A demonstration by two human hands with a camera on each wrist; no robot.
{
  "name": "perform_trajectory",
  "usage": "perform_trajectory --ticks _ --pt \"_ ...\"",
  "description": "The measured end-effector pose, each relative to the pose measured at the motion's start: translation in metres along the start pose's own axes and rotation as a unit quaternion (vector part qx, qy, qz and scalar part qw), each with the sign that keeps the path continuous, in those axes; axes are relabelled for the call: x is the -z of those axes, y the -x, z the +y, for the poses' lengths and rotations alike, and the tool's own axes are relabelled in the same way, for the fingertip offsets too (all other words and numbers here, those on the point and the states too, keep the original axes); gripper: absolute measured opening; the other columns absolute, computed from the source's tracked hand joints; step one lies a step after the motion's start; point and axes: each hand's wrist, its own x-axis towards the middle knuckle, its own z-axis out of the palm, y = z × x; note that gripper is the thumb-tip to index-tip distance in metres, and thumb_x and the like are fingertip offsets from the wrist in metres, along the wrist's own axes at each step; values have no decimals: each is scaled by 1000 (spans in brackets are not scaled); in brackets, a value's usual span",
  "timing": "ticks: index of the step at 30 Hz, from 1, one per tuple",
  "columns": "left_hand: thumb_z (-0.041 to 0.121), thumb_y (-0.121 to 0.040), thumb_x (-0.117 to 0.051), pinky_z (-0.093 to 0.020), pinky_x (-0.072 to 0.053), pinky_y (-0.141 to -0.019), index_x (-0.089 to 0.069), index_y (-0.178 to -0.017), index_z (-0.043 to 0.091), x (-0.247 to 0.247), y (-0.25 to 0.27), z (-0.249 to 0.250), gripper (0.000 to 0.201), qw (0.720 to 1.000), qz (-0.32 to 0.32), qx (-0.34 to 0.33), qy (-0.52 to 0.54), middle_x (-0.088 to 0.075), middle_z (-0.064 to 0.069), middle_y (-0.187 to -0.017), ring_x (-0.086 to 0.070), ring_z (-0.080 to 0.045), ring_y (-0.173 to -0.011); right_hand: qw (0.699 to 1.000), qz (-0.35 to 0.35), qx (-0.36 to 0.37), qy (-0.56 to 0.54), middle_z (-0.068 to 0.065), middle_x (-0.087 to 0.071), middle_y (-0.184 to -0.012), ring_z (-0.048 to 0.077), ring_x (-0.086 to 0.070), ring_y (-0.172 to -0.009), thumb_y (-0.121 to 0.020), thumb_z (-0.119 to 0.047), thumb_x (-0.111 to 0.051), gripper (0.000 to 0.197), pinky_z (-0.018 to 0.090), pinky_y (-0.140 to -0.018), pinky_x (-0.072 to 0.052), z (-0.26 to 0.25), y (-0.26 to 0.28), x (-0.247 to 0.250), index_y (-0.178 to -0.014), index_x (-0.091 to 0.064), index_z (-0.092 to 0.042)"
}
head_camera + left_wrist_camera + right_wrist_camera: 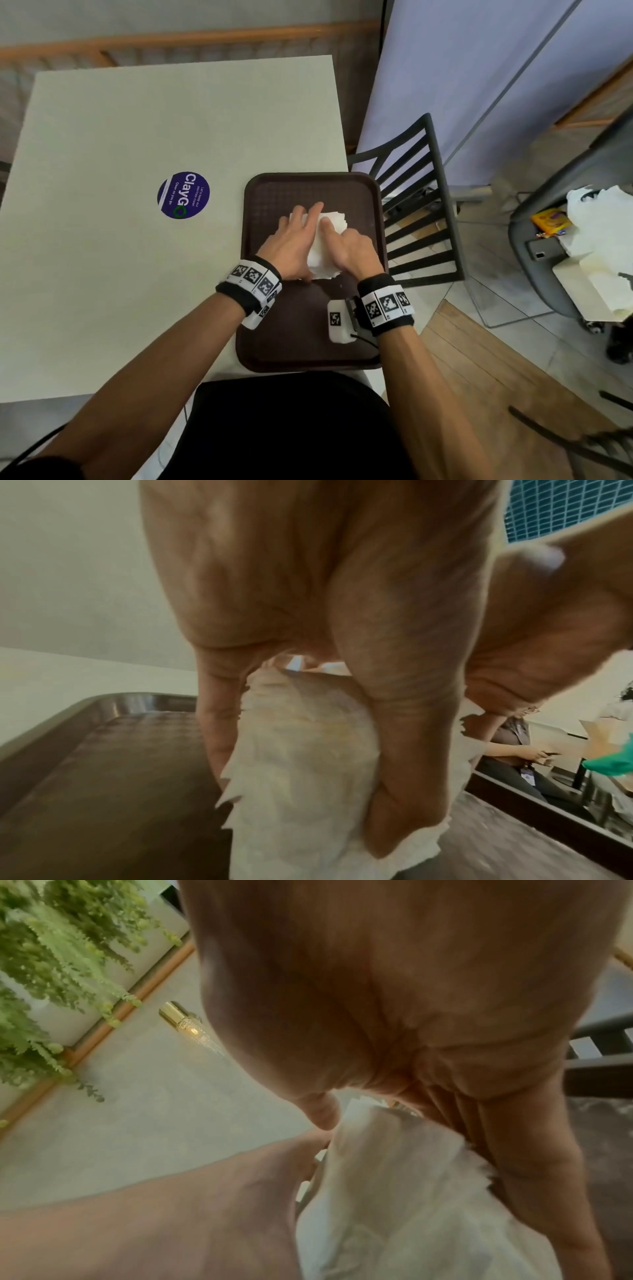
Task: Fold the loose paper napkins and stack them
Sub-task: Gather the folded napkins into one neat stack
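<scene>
White paper napkins [325,246] lie in a small pile on the dark brown tray [274,192], a little past its middle, and we have both our hands on them. Our left hand [294,240] lies flat over the pile's 9 o'clock side with fingers straight and spread, pressing the paper down; the left wrist view shows its fingers [404,750] laid along the top sheet, whose ragged edge sticks out at 7 o'clock. Our right hand [352,250] sits at the pile's 3 o'clock side, index finger stretched out onto the top napkin, the other fingers bent down at the pile's edge. From the right wrist view the thumb tip touches the sheet and the fingers [534,1164] run down along its far side, so the paper looks lightly held between them, though blur keeps us from being sure. The 2 hands are just beside each other.

Both wrists carry black bands with black-and-white square markers. The tray rests at the 3 o'clock edge of a pale table [137,120]. On the table at 9 o'clock from the tray is a round blue sticker [183,195]. At 2 o'clock from the tray stands a black slatted chair [421,205].
</scene>
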Motion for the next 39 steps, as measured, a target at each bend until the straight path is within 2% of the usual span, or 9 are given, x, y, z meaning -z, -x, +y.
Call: perform_trajectory --ticks 7,11,17,22,25,28,32,36,39 --pt "9 -61 -102 -55 -57 -97 12 -168 40 -11 5 -10 159 1000 -8 -1 2 -14 -13 -162 -45 -45 -134 999 31 -8 -10 25 -51 -156 41 -58 -136 -102 -70 -53 92 42 -95 -49 -3 3 1 -159 -38 0" --pt "9 -64 -100 -55 -58 -96 6 -170 32 -16 4 -10 152 1000 14 2 9 -18 -15 -158 -51 -45 -126 999 45 8 16 27 -49 -156 42 -57 -138 -106 -41 -61 68 42 -104 -50 -8 6 -8 -152 -38 3" --pt "8 -64 -100 -55 -58 -93 2 -170 28 -19 6 -12 148 999 26 8 20 -20 -16 -159 -51 -46 -127 998 52 18 9 29 -51 -152 44 -56 -138 -110 -36 -51 58 45 -109 -47 -13 10 -15 -148 -44 7" --pt "30 -54 -109 -62 -44 -118 16 -166 39 -8 14 -22 168 994 6 41 97 0 -17 -173 -37 -50 -151 997 68 -2 -22 25 -54 -155 41 -58 -137 -112 -47 -47 63 42 -100 -47 -9 10 -3 -152 -49 1" --pt "55 -52 -105 -49 -38 -122 17 -168 36 6 23 -29 169 977 -4 67 201 -17 -13 -173 -38 -34 -154 996 80 -3 -32 24 -58 -151 41 -60 -132 -112 -53 -42 64 40 -93 -44 -1 10 2 -146 -57 -1" --pt "71 -71 -89 -40 -42 -113 13 -170 29 12 28 -29 148 961 -17 94 260 -42 -12 -168 -49 -31 -148 997 71 0 -42 25 -62 -145 41 -62 -127 -113 -50 -39 61 39 -92 -43 2 9 -2 -141 -62 0" --pt "68 -77 -87 -36 -45 -100 14 -169 29 2 28 -18 142 962 -28 92 255 -54 -13 -158 -60 -32 -137 997 46 1 -59 29 -58 -148 44 -58 -133 -114 -40 -37 55 39 -101 -43 -2 10 -6 -142 -59 2" --pt "62 -51 -103 -51 -48 -109 22 -163 43 -10 32 -15 170 977 8 67 202 -37 -16 -162 -52 -36 -140 995 86 52 -5 26 -59 -148 45 -60 -130 -111 -48 -39 55 54 -112 -50 -7 16 3 -149 -51 -10" --pt "49 -48 -108 -64 -51 -106 21 -161 48 -25 31 -8 172 987 40 69 141 -24 -21 -161 -49 -45 -137 982 82 144 93 15 -57 -154 37 -60 -132 -108 -54 -39 54 57 -112 -50 -21 11 13 -154 -49 -28"
